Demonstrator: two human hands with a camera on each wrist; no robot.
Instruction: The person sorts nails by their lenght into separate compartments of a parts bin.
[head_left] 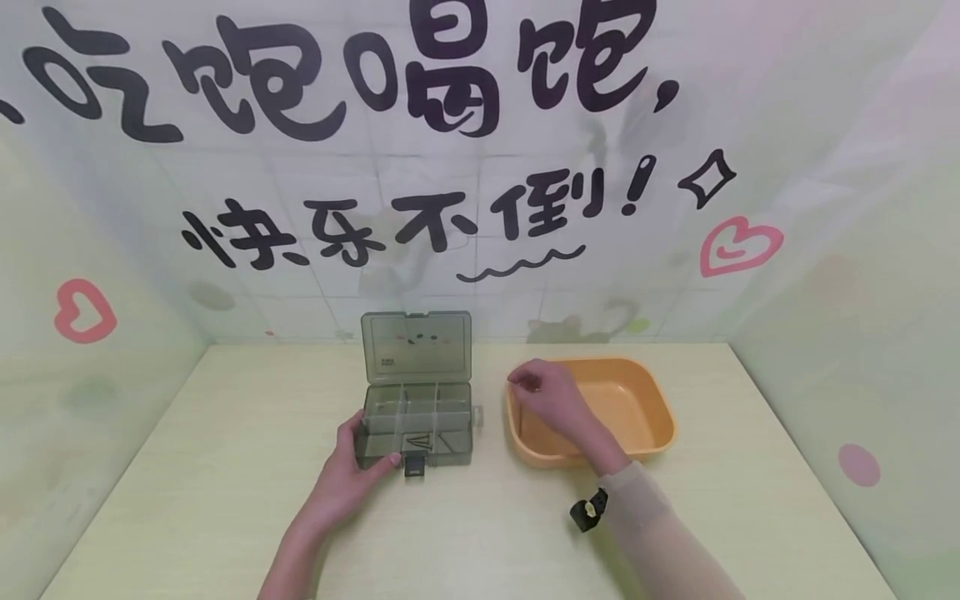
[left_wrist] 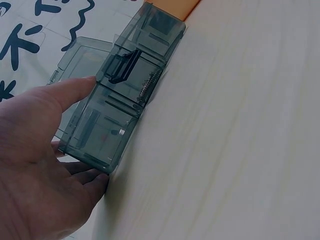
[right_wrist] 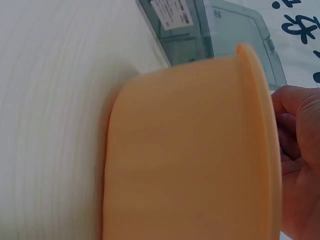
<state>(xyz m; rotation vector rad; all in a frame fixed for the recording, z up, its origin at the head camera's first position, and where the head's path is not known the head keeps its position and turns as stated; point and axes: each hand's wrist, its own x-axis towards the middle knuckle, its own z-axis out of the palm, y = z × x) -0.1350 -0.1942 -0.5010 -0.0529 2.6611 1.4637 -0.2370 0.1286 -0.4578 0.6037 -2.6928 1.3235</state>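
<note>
In my head view, the grey compartment box (head_left: 420, 407) sits on the table with its lid (head_left: 417, 350) tipped up behind it. The left hand (head_left: 347, 485) holds its left end, thumb along the front edge just beside the dark latch (head_left: 414, 465). Screws (head_left: 417, 442) lie in the front middle compartment. The right hand (head_left: 553, 398) is over the left rim of the orange basin (head_left: 618, 408), fingertips drawn together; a thin dark line shows below them, but I cannot tell whether it is a screw in the pinch.

My left wrist view shows the thumb on the box's upper edge and the other fingers under its end wall. I judge the box light, stiff and rather slick plastic, likely to slide or crack if squeezed hard, so I favour the solid end wall over the latch or lid hinge.

In my right wrist view, the basin wall hides most of the curled right fingers, so their hold is unreadable. The screws I'd expect to be hard, small and apt to roll; a fingertip pinch at mid-shank suits them.
</note>
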